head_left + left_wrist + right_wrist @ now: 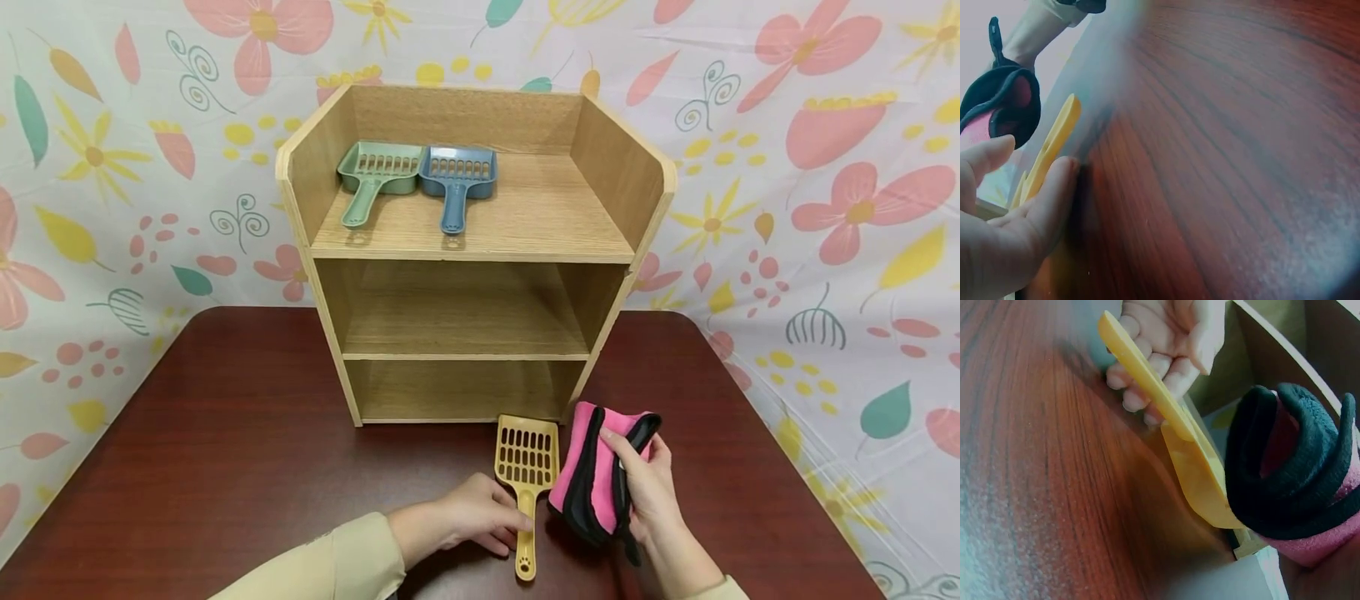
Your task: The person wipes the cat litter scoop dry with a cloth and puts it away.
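A yellow litter scoop (527, 467) lies in front of the shelf, slotted end toward it and handle toward me. My left hand (480, 517) is at the handle; in the right wrist view its loosely bent fingers (1135, 400) lie behind and below the handle, the thumb standing apart. The left wrist view shows the same gap between thumb and scoop handle (1054, 144). To the right, my right hand (648, 483) grips a folded pink cloth with black edging (581, 475), thumb on top. The fingers beneath the cloth are mostly hidden.
A wooden shelf unit (472, 257) stands at the back of the dark red table (225, 467). On its top level, a green litter scoop (363, 200) and a blue litter scoop (454, 204) sit side by side at the left. Flowered fabric (97, 192) hangs behind.
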`<state>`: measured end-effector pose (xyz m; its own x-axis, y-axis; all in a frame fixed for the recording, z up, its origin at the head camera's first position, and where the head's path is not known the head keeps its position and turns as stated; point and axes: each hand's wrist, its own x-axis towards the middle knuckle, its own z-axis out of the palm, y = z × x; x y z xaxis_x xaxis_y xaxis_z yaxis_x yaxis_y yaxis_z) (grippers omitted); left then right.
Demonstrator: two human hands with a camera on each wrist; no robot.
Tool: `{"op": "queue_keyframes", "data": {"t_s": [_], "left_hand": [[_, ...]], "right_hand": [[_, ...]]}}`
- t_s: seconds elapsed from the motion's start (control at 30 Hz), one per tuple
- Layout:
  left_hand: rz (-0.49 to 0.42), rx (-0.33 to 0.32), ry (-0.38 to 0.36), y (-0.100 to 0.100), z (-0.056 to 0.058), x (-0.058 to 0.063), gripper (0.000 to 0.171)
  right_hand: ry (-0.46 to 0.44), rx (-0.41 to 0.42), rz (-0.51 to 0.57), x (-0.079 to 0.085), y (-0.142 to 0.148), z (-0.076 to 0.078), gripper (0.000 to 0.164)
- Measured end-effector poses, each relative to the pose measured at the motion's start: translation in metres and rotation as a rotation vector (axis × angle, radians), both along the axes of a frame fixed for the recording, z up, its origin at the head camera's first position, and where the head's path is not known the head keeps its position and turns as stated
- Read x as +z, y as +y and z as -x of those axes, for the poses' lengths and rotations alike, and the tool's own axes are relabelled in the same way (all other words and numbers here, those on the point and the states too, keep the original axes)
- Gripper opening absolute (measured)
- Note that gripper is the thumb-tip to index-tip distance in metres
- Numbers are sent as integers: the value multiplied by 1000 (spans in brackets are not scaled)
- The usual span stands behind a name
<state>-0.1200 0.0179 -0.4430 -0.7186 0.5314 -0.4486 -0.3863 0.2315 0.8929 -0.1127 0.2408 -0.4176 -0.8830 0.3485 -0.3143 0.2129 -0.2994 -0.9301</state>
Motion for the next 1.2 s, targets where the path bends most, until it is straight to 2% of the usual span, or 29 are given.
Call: {"op": "queue_keyframes", "data": {"t_s": [0.13, 0.23, 0.4, 0.5, 0.63, 0.7, 0.77, 0.87, 0.93, 1.03, 1.2], "left_hand": [[11, 58, 1, 4, -1, -3, 22], [-6, 83, -10, 6, -3, -6, 17], [-40, 76, 7, 5, -7, -10, 10], [-75, 58, 16, 3, -7, -8, 12], [-137, 44, 22, -1, -7, -3, 22], [-156, 35, 38, -2, -7, -1, 25], [-163, 23, 61, -4, -8, 2, 26], [-175, 5, 92, -6, -8, 5, 27], [-191, -2, 100, -9, -7, 7, 28], [-215, -4, 98, -14, -4, 11, 30], [-230, -11, 119, -24, 2, 17, 32]], "right_hand": [[-75, 59, -32, -6, 2, -2, 36], [-119, 113, -23, -12, 1, -3, 38], [-124, 190, -12, -21, -5, -2, 40], [-123, 201, -88, -23, -9, -1, 55], [-106, 257, -337, -22, -14, -3, 84], [-102, 290, -523, -20, -16, -4, 92], [-104, 319, -707, -18, -18, -4, 96], [-105, 346, -875, -14, -19, -4, 98], [-87, 343, -881, -11, -20, -5, 94], [-75, 296, -843, -7, -19, -6, 75], [-64, 213, -699, 1, -15, -7, 51]]}}
